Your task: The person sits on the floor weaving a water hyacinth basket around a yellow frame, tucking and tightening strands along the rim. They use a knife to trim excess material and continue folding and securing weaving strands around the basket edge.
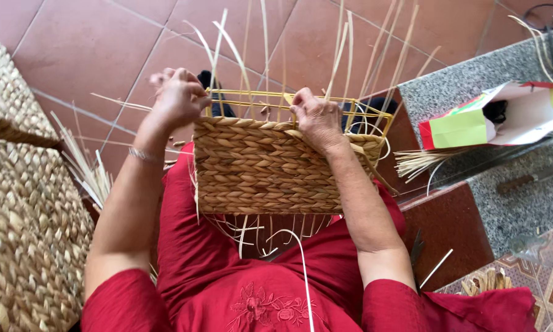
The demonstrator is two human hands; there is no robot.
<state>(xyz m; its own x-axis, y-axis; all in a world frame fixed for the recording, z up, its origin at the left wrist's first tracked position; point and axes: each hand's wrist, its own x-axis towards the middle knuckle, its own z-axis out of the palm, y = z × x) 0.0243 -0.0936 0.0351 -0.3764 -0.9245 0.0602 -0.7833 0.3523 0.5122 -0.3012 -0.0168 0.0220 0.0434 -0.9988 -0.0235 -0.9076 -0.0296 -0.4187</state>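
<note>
Person weaving a half-finished basket [267, 166] on the lap, both hands working at its top edge

The basket is resting on red-clothed thighs, its yellow wire frame [301, 98] facing away so the unwoven rim is staying within reach. Left hand [179, 97] is curling its fingers shut around a pale strand [218, 49] at the left corner, pulling it taut. Right hand [316, 120] is pressing down on the woven rim, fingers bent over the edge, steadying it. Finished baskets [24, 227] are sitting to the left, a paper bag [504, 117] on the stone ledge [510, 190]
</note>
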